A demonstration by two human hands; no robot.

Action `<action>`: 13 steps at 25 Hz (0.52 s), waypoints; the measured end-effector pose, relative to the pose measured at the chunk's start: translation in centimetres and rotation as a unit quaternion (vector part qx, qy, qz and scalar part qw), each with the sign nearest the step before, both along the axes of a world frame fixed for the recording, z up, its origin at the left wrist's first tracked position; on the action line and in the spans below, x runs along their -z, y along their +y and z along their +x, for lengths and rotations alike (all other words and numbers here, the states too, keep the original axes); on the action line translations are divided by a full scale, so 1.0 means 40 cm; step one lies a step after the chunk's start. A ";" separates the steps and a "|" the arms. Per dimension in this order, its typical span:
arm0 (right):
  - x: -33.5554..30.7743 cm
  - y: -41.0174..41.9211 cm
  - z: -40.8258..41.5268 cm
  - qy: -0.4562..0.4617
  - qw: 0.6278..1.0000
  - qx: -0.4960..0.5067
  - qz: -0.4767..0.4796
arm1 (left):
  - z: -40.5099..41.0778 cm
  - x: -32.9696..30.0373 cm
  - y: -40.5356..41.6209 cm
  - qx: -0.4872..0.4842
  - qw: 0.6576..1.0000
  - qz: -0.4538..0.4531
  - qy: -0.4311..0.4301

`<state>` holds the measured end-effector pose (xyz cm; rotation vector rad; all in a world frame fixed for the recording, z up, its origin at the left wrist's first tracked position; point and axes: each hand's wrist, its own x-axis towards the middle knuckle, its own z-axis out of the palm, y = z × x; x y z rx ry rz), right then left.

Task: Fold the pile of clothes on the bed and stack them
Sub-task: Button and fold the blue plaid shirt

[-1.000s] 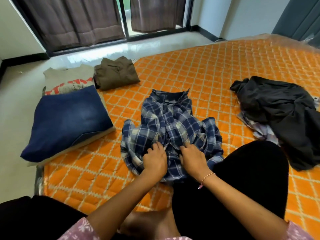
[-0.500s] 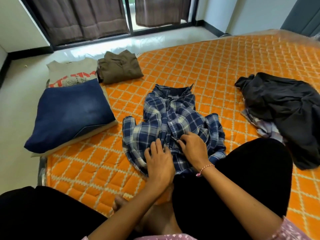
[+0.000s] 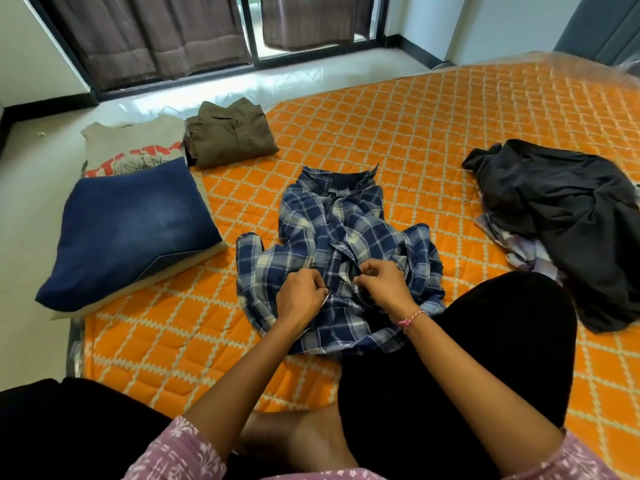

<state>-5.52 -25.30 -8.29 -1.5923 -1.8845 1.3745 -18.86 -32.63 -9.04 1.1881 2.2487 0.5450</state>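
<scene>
Hands: I see left hand (image 3: 300, 295) and right hand (image 3: 380, 285) both pinching the shirt (image 3: 332, 244) placket mid-bed (image 3: 450, 109), collar away, probably buttoning so it folds flat. Unfolded pile (image 3: 568, 223) waits right.

The single head view looks forward and down from close above the plaid shirt (image 3: 341, 244), facing the curtained window (image 3: 221, 29) beyond it.

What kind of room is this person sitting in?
Most likely a bedroom at home: an orange quilted mattress set low by the floor, curtains over a sliding glass door, and folded clothes such as the jeans.
</scene>
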 end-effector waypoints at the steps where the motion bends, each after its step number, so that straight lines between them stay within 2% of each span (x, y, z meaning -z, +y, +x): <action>1: -0.001 0.000 0.002 0.033 0.999 0.012 -0.026 | 0.000 0.000 0.002 0.008 1.000 0.001 0.011; 4: -0.004 0.002 0.008 0.077 0.994 0.014 -0.080 | 0.004 -0.005 0.006 0.018 1.000 -0.001 0.015; 8: -0.009 0.006 0.005 0.139 0.982 0.019 -0.123 | 0.003 -0.026 0.020 -0.004 0.988 0.057 -0.142; 10: -0.011 0.005 -0.002 0.153 0.983 0.016 -0.105 | 0.012 -0.046 0.026 -0.032 0.976 0.096 -0.193; 13: -0.010 0.006 -0.009 0.117 0.993 0.000 -0.031 | 0.027 -0.052 0.031 -0.069 0.966 0.144 -0.204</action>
